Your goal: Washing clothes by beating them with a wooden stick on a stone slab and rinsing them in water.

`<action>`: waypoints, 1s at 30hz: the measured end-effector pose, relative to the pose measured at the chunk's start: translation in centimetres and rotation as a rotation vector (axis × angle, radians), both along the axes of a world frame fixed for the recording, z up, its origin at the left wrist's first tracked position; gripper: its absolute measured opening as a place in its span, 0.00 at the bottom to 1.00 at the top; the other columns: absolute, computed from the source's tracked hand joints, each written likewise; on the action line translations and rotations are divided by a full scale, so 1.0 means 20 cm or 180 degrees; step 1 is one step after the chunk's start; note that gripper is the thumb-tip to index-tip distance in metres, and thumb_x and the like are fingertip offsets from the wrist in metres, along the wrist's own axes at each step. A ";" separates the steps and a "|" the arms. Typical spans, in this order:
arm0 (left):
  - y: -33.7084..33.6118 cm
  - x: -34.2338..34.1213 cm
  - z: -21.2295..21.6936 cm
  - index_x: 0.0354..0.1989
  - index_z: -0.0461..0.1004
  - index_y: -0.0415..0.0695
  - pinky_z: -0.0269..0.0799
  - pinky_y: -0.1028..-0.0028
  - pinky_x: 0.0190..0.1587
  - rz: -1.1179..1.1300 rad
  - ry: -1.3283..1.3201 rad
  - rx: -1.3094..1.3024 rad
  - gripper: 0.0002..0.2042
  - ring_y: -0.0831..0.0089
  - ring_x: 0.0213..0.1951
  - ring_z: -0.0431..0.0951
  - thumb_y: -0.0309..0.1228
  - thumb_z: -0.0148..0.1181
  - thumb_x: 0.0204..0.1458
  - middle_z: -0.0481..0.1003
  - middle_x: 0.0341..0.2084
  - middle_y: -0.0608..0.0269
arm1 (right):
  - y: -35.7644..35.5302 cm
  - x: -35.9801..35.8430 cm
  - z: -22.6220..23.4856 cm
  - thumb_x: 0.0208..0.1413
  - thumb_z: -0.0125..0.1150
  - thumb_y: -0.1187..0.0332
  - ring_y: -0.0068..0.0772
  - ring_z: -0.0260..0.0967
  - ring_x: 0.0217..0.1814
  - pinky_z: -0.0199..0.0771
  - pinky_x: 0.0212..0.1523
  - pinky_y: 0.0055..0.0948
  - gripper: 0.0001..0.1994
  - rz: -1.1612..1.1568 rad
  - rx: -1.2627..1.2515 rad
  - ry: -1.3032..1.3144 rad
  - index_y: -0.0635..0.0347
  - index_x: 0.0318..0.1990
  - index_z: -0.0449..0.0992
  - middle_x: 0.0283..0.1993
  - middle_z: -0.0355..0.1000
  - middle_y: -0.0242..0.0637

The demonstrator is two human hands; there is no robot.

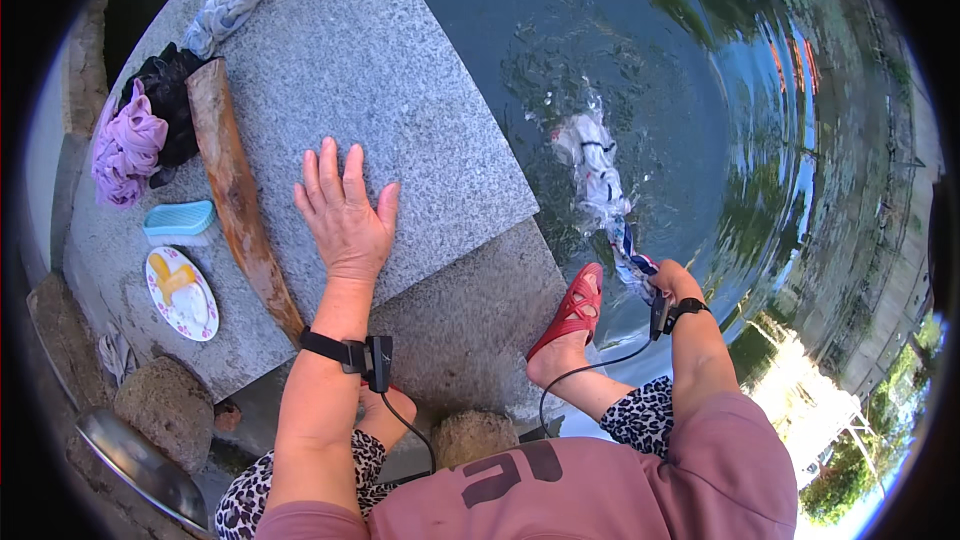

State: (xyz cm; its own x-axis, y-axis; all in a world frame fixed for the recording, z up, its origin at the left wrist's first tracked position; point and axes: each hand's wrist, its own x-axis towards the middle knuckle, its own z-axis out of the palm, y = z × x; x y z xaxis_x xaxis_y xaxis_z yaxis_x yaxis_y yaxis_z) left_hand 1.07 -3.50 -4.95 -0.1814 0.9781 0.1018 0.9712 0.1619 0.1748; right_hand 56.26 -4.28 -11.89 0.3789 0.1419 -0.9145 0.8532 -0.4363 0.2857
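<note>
A: Report hands, near to far.
B: Right hand (680,282), near right: closed around the near end of the wet white-and-blue cloth (598,168), which lies in the dark blue-green water (680,105). Left hand (346,212): spread, palm down over the grey speckled stone slab (400,80).
A: Faults?
B: Loosened grip could release the cloth; wet stone could make the red openwork sandal (582,298) slip.
A: Clearance?
B: Open slab between the brown wooden log (231,170), left, and the right edge; water beyond.

I grip a soaked white cloth (603,180) with dark markings by its blue-striped end; bunched long and narrow, it stretches away from me, far end splashing in the water (685,100).
</note>
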 end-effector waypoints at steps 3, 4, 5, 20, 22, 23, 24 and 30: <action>-0.03 -0.04 -0.01 0.61 0.59 0.48 0.46 0.46 0.62 0.0025 0.0147 -0.0069 0.29 0.51 0.67 0.49 0.47 0.55 0.53 0.54 0.64 0.53 | 0.28 -0.32 -0.20 0.50 0.56 0.67 0.35 0.70 0.20 0.74 0.17 0.41 0.11 -0.0657 0.1274 0.0324 0.67 0.36 0.71 0.24 0.70 0.40; -0.01 0.02 -0.03 0.61 0.59 0.48 0.46 0.46 0.62 0.0001 0.0002 -0.0004 0.29 0.51 0.67 0.49 0.47 0.55 0.52 0.54 0.64 0.53 | 0.45 -0.28 -0.28 0.50 0.56 0.66 0.32 0.67 0.19 0.70 0.16 0.37 0.11 -0.0555 0.2055 0.0546 0.66 0.35 0.71 0.24 0.70 0.38; 0.01 0.06 -0.04 0.61 0.59 0.48 0.46 0.46 0.62 -0.0015 -0.0093 0.0035 0.29 0.51 0.66 0.49 0.46 0.56 0.52 0.54 0.64 0.53 | 0.66 -0.33 -0.33 0.52 0.56 0.65 0.29 0.64 0.18 0.65 0.16 0.32 0.10 0.0207 0.3150 0.0756 0.64 0.35 0.71 0.23 0.68 0.35; -0.03 -0.02 0.01 0.59 0.61 0.49 0.45 0.44 0.62 0.0119 -0.0192 -0.0008 0.29 0.50 0.66 0.50 0.45 0.59 0.49 0.54 0.64 0.53 | 1.37 -1.10 0.83 0.64 0.47 0.69 0.32 0.74 0.47 0.78 0.44 0.36 0.09 -0.2595 0.3687 0.4839 0.62 0.48 0.68 0.47 0.73 0.39; -0.02 -0.02 -0.01 0.59 0.61 0.49 0.45 0.44 0.62 0.0110 -0.0211 -0.0022 0.29 0.50 0.66 0.50 0.45 0.59 0.49 0.55 0.64 0.53 | 1.04 -0.90 0.51 0.63 0.49 0.69 0.33 0.74 0.43 0.79 0.40 0.35 0.09 -0.3075 0.3527 0.3611 0.63 0.47 0.67 0.45 0.73 0.39; -0.01 0.01 -0.02 0.59 0.61 0.49 0.45 0.44 0.62 0.0084 -0.0275 0.0005 0.29 0.50 0.66 0.50 0.45 0.59 0.49 0.55 0.64 0.53 | 0.87 -0.69 0.31 0.62 0.50 0.69 0.32 0.75 0.39 0.79 0.36 0.34 0.09 -0.3197 0.3274 0.3250 0.63 0.46 0.67 0.43 0.74 0.39; 0.00 0.03 -0.03 0.59 0.61 0.49 0.45 0.44 0.62 0.0068 -0.0310 0.0005 0.29 0.50 0.66 0.50 0.45 0.59 0.49 0.55 0.64 0.53 | 0.66 -0.54 0.18 0.61 0.51 0.68 0.32 0.75 0.33 0.79 0.30 0.33 0.08 -0.3307 0.3015 0.2592 0.62 0.44 0.67 0.39 0.74 0.39; -0.01 0.00 0.00 0.60 0.59 0.48 0.45 0.45 0.62 0.0057 -0.0191 -0.0030 0.30 0.49 0.66 0.50 0.45 0.58 0.49 0.54 0.64 0.52 | -0.05 -0.06 -0.13 0.60 0.50 0.66 0.41 0.75 0.27 0.74 0.21 0.39 0.08 -0.3170 0.2256 -0.0086 0.59 0.43 0.66 0.34 0.74 0.44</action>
